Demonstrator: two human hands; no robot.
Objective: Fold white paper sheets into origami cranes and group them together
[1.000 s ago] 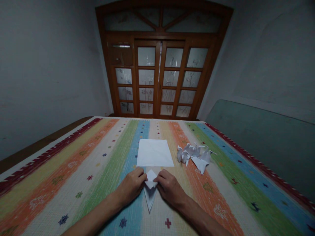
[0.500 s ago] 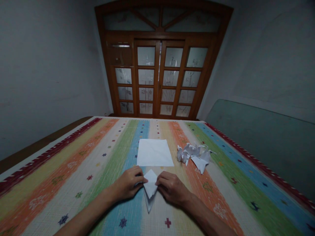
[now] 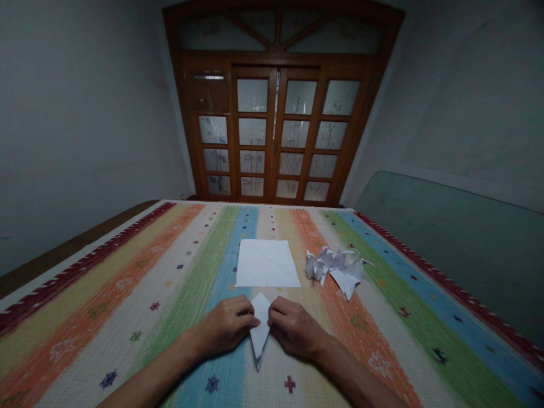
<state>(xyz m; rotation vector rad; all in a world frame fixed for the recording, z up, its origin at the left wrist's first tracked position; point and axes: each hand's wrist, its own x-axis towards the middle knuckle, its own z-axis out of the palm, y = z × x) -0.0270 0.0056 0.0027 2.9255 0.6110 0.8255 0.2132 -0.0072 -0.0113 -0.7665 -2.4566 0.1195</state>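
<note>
A small sheet of white paper (image 3: 260, 334), folded into a narrow kite shape, lies on the tablecloth with one point towards me. My left hand (image 3: 232, 323) pinches its left edge, thumb on top of the paper. At the right edge, my right hand (image 3: 293, 326) grips it with fingers curled; the fingertips are partly hidden. Just beyond both hands lies a flat stack or sheet of white square paper (image 3: 267, 263). To its right sits a cluster of several folded white paper figures (image 3: 335, 266), some with thin pointed tips.
A striped, patterned tablecloth (image 3: 170, 317) covers the table. Beyond its far edge stand wooden doors with glass panes (image 3: 276, 130). On the right, a pale green panel (image 3: 446, 238) leans by the wall.
The flap of the folded paper has come down to the lower point, so the shape is longer and narrower. Both hands have shifted slightly towards me along its edges.
</note>
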